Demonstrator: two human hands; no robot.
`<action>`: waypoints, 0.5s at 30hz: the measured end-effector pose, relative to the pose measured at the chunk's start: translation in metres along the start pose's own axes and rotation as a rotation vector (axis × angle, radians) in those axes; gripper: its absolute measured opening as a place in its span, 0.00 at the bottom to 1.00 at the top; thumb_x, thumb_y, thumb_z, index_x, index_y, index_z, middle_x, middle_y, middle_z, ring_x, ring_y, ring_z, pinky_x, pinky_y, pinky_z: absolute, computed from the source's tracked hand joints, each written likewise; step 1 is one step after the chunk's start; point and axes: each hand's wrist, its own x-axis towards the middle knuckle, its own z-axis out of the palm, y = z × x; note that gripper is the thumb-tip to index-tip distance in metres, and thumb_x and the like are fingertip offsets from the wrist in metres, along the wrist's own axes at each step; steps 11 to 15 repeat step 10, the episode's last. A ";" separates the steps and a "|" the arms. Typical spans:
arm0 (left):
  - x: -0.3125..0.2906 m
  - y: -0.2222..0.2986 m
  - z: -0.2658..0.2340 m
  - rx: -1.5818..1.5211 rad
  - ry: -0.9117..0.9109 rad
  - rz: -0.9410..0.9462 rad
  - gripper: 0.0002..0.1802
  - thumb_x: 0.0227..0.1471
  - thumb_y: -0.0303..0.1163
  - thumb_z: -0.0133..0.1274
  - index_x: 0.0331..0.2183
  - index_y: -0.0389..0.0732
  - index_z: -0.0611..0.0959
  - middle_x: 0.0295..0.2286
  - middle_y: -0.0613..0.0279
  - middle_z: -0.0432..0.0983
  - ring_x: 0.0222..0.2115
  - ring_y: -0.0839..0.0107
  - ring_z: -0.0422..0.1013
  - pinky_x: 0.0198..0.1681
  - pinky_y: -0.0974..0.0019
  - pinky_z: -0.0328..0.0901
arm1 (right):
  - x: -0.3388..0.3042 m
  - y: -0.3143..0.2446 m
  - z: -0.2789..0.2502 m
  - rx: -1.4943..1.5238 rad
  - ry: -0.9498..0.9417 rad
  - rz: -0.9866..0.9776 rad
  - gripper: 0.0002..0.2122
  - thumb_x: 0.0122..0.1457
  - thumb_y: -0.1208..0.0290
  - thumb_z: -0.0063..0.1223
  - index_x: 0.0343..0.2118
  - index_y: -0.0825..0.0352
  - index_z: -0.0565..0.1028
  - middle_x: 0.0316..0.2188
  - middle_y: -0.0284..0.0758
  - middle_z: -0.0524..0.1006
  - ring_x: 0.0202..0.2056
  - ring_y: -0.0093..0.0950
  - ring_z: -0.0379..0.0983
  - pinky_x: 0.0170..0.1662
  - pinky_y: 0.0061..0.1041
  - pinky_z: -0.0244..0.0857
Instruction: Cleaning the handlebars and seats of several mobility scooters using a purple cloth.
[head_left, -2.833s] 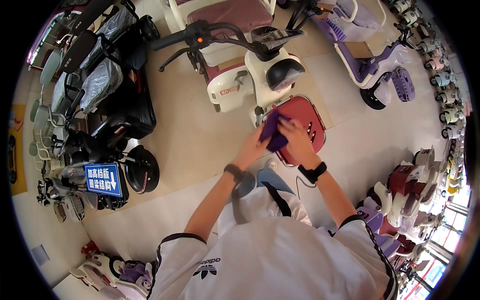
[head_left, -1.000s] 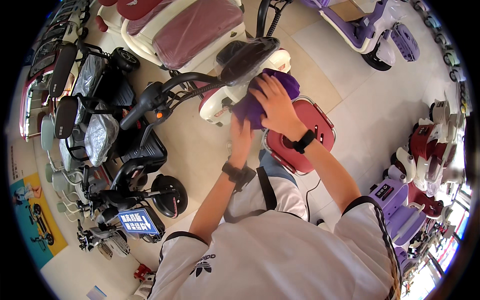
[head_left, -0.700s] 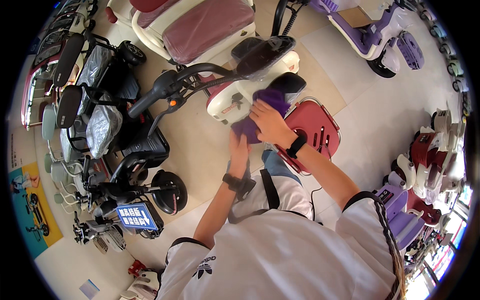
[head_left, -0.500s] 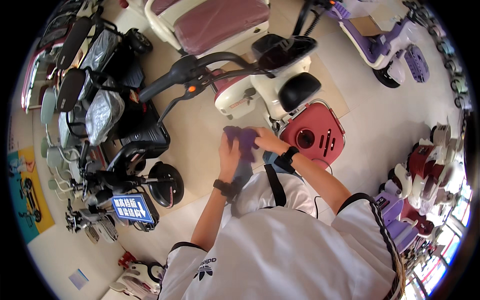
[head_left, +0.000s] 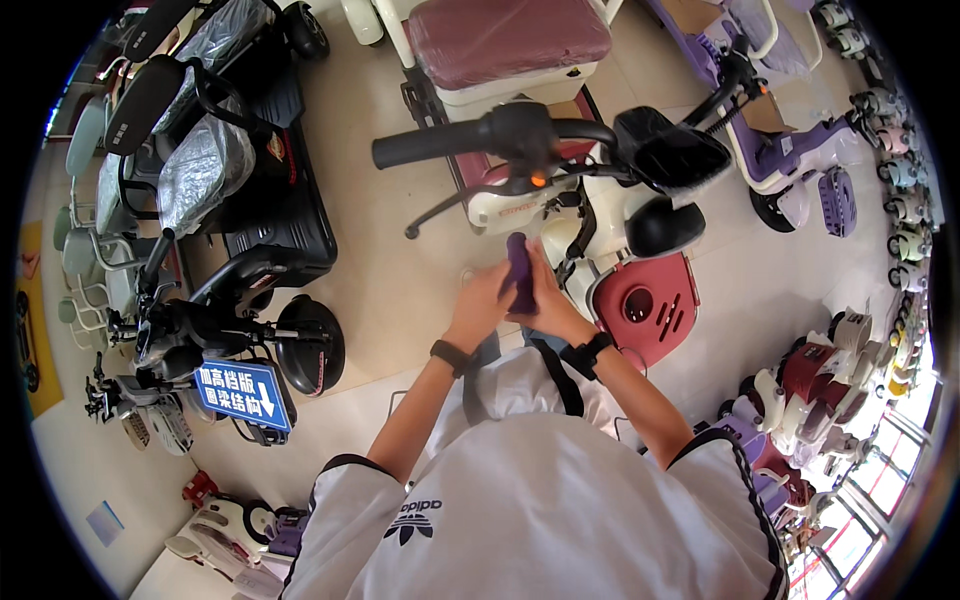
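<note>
A folded purple cloth point(head_left: 519, 272) is pressed between my two hands in front of my body. My left hand point(head_left: 482, 303) grips it from the left, with fingers bent around its edge. From the other side my right hand point(head_left: 552, 300) is closed on it, and part of the grip is hidden. Just beyond my hands stands a cream and maroon scooter. Its black handlebar grip point(head_left: 432, 147) and brake lever point(head_left: 440, 210) reach out to the left, above and beyond my hands. A black mirror point(head_left: 672, 150) rises from the handlebar. The red front basket point(head_left: 650, 310) lies right of my right hand.
The scooter's plastic-wrapped maroon seat point(head_left: 510, 45) is at the far side. Black scooters point(head_left: 285, 200) crowd the left, with a blue sign point(head_left: 243, 393) nearby. A purple scooter point(head_left: 770, 150) stands far right, and several more point(head_left: 800, 390) line the right side.
The cloth, spread and hanging loose before, is now a narrow folded bundle with my hands closer together around it. The view has shifted, so the scooter appears farther right.
</note>
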 end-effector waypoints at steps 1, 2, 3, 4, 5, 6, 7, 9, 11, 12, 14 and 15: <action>0.000 0.007 -0.006 0.028 -0.026 0.077 0.20 0.54 0.30 0.56 0.48 0.34 0.75 0.39 0.42 0.77 0.41 0.42 0.73 0.44 0.47 0.68 | 0.004 -0.009 -0.004 0.037 0.057 -0.022 0.64 0.40 0.69 0.78 0.72 0.68 0.36 0.73 0.54 0.38 0.72 0.52 0.42 0.71 0.41 0.47; 0.002 0.014 -0.013 0.053 -0.067 0.143 0.18 0.53 0.29 0.56 0.46 0.34 0.75 0.39 0.43 0.77 0.41 0.42 0.72 0.44 0.48 0.68 | 0.009 -0.017 -0.008 0.076 0.111 -0.041 0.64 0.41 0.69 0.78 0.73 0.67 0.36 0.73 0.55 0.39 0.72 0.52 0.43 0.71 0.41 0.47; 0.006 0.021 -0.021 0.053 -0.082 0.110 0.18 0.52 0.29 0.56 0.45 0.34 0.75 0.41 0.45 0.76 0.42 0.44 0.71 0.44 0.49 0.68 | 0.014 -0.026 -0.011 0.039 0.137 -0.087 0.62 0.42 0.72 0.76 0.73 0.67 0.35 0.72 0.55 0.43 0.71 0.51 0.47 0.70 0.39 0.49; 0.009 0.031 -0.025 0.035 -0.094 0.272 0.17 0.52 0.29 0.56 0.44 0.36 0.75 0.39 0.46 0.75 0.42 0.46 0.70 0.44 0.49 0.68 | 0.005 -0.037 -0.021 0.147 0.134 -0.009 0.60 0.43 0.76 0.73 0.73 0.67 0.35 0.70 0.53 0.49 0.68 0.49 0.53 0.69 0.37 0.51; 0.012 0.040 -0.033 0.049 -0.125 0.275 0.16 0.51 0.29 0.56 0.43 0.36 0.76 0.39 0.47 0.75 0.42 0.47 0.70 0.44 0.49 0.67 | 0.008 -0.045 -0.024 0.100 0.167 -0.021 0.60 0.43 0.77 0.72 0.73 0.67 0.36 0.70 0.52 0.51 0.67 0.47 0.56 0.68 0.36 0.52; 0.017 0.049 -0.041 0.058 -0.168 0.275 0.15 0.51 0.29 0.56 0.42 0.37 0.76 0.38 0.47 0.74 0.41 0.48 0.70 0.43 0.49 0.67 | 0.011 -0.054 -0.026 0.055 0.211 -0.086 0.59 0.43 0.78 0.71 0.73 0.67 0.36 0.69 0.51 0.53 0.66 0.46 0.58 0.68 0.36 0.53; 0.024 0.062 -0.043 0.022 -0.139 0.459 0.15 0.50 0.30 0.57 0.42 0.38 0.76 0.36 0.48 0.73 0.41 0.50 0.70 0.43 0.50 0.67 | 0.006 -0.065 -0.029 0.086 0.371 -0.132 0.59 0.43 0.79 0.71 0.73 0.68 0.37 0.68 0.50 0.54 0.65 0.43 0.59 0.68 0.38 0.54; 0.034 0.082 -0.056 -0.002 -0.154 0.543 0.16 0.50 0.30 0.58 0.42 0.39 0.76 0.37 0.49 0.73 0.42 0.51 0.69 0.45 0.52 0.66 | -0.001 -0.085 -0.031 0.164 0.532 -0.137 0.54 0.49 0.76 0.69 0.73 0.64 0.39 0.72 0.48 0.47 0.69 0.41 0.54 0.70 0.40 0.50; 0.036 0.090 -0.064 -0.037 -0.168 0.638 0.17 0.50 0.31 0.59 0.43 0.40 0.76 0.38 0.50 0.74 0.43 0.51 0.69 0.47 0.53 0.66 | 0.004 -0.090 -0.032 0.155 0.536 -0.143 0.54 0.49 0.76 0.69 0.73 0.64 0.39 0.72 0.48 0.47 0.69 0.41 0.54 0.70 0.40 0.50; 0.036 0.090 -0.064 -0.037 -0.168 0.638 0.17 0.50 0.31 0.59 0.43 0.40 0.76 0.38 0.50 0.74 0.43 0.51 0.69 0.47 0.53 0.66 | 0.004 -0.090 -0.032 0.155 0.536 -0.143 0.54 0.49 0.76 0.69 0.73 0.64 0.39 0.72 0.48 0.47 0.69 0.41 0.54 0.70 0.40 0.50; 0.036 0.090 -0.064 -0.037 -0.168 0.638 0.17 0.50 0.31 0.59 0.43 0.40 0.76 0.38 0.50 0.74 0.43 0.51 0.69 0.47 0.53 0.66 | 0.004 -0.090 -0.032 0.155 0.536 -0.143 0.54 0.49 0.76 0.69 0.73 0.64 0.39 0.72 0.48 0.47 0.69 0.41 0.54 0.70 0.40 0.50; 0.036 0.090 -0.064 -0.037 -0.168 0.638 0.17 0.50 0.31 0.59 0.43 0.40 0.76 0.38 0.50 0.74 0.43 0.51 0.69 0.47 0.53 0.66 | 0.004 -0.090 -0.032 0.155 0.536 -0.143 0.54 0.49 0.76 0.69 0.73 0.64 0.39 0.72 0.48 0.47 0.69 0.41 0.54 0.70 0.40 0.50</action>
